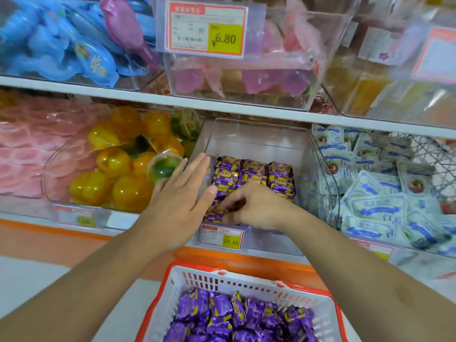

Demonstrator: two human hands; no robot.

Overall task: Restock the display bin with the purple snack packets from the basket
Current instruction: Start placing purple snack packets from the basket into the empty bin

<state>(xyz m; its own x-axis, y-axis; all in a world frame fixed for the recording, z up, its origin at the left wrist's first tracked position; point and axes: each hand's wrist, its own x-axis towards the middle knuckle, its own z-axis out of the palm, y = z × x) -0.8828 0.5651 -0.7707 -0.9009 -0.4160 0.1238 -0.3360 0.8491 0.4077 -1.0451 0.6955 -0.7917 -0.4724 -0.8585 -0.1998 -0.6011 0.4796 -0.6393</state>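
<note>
Shop shelf, clear display bin [256, 139], glossy purple-yellow snack packets [254, 174] in rows, right hand [254, 206] pinching one, left hand [180, 193] flat, fingers straight

Purple-yellow snack packets [254, 177] in neat rows in clear display bin [256, 139], more heaped loose in white basket [246, 282] w/ orange rim

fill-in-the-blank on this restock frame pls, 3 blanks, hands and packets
1. The right hand places a packet in the clear display bin, among the ____ snack packets.
2. The left hand, fingers straight, holds ____.
3. The spare packets lie in a white basket with an ____ rim.

Missing words: purple; nothing; orange
</note>
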